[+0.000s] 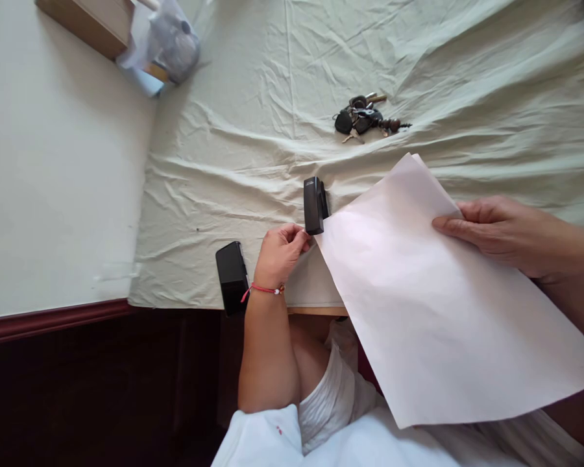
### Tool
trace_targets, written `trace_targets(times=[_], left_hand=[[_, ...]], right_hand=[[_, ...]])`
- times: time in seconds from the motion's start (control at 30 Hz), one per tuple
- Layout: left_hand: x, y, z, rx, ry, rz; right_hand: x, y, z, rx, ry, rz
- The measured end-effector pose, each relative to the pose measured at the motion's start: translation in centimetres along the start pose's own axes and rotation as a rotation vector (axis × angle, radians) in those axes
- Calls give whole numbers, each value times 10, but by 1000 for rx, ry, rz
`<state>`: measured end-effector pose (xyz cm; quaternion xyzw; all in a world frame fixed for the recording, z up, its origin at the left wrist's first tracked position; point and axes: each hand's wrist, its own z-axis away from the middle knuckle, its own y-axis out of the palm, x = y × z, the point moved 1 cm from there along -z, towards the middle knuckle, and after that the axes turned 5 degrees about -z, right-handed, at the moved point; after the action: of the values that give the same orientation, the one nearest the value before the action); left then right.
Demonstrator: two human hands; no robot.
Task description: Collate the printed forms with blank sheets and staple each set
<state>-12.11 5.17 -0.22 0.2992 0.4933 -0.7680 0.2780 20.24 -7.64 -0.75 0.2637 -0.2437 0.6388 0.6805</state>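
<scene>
A large sheet of pale pink paper lies slanted over the near edge of a bed covered with a creased light green sheet. My right hand presses on the paper's far right edge, thumb and fingers pinching it. My left hand, with a red cord bracelet at the wrist, has its fingers curled at the paper's left corner, touching the near end of a small black stapler. Whether it grips the paper or the stapler I cannot tell.
A black phone-like block lies at the bed's near edge, left of my left wrist. A bunch of keys rests farther back. A plastic bag and wooden furniture stand at the top left by the white wall.
</scene>
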Motion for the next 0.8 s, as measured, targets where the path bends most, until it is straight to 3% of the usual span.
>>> trace_targets(times=[0.17, 0.3, 0.6, 0.8], left_hand=[[-4, 2, 2, -180, 99, 161], [-7, 5, 5, -116, 162, 185], [-17, 5, 4, 45, 92, 95], [-12, 5, 2, 43, 144, 11]], right_hand=[[-2, 3, 2, 69, 95, -7], [-1, 5, 3, 82, 91, 8], [-3, 3, 4, 77, 115, -10], [1, 6, 5, 74, 128, -13]])
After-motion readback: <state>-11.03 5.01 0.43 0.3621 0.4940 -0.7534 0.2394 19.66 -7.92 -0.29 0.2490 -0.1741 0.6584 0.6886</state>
